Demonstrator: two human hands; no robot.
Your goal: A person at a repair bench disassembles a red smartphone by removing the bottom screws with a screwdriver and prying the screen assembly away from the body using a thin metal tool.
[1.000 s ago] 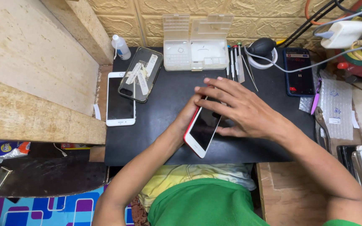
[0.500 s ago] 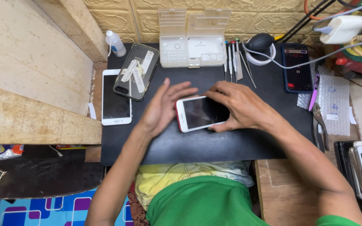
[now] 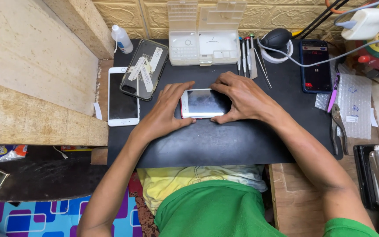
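Lying flat near the middle of the black rubber work mat [image 3: 224, 145] is a white-framed smartphone with a dark glass screen [image 3: 203, 103], set crosswise, and both hands are closing on it. The left hand [image 3: 167, 109] is resting palm-down against the phone's left end, its fingers spread and slightly curled, pressing rather than wrapping. The right hand [image 3: 242, 97] is arching over the right end, with fingertips along the far edge and the thumb at the near edge, pinching the frame between them. So both hands are in contact with the phone, though neither is lifting it clear of the mat.

The phone is looking thin, rigid and fairly light. Its glass face is glossy, so it is probably slippery and likely to crack under bending or a knock. The safest hold is along the stiff side edges and corners, not on the screen.

Nearby, another white smartphone [image 3: 123, 96] is lying at the mat's left edge beside a clear phone case with tape strips [image 3: 144, 68].
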